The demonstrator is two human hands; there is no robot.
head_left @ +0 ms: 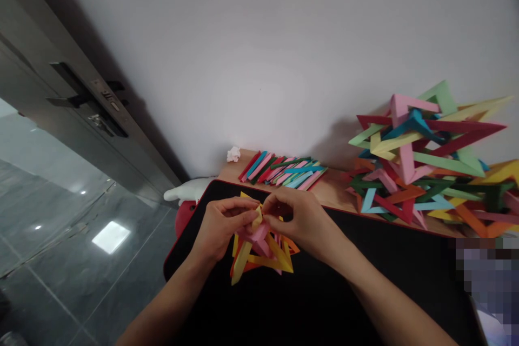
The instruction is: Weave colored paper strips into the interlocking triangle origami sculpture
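Over the black mat, both hands meet on a folded-paper star [265, 251] made of yellow, pink and orange strips. My left hand [219, 224] grips it from the left, thumb and fingers pinched on a pale yellow strip at the top. From the right, my right hand [294, 213] pinches the same yellow strip near its tip, thumb against forefinger. Some of the star's upper points are hidden behind the fingers and palms.
Behind the black mat [385, 270], a wooden ledge [338, 186] bears a row of coloured paper strips [279, 168] and a crumpled white paper [233, 154]. Finished paper stars [421, 135] are stacked at right. A door [81, 75] stands at left, beside grey floor tiles [52, 248].
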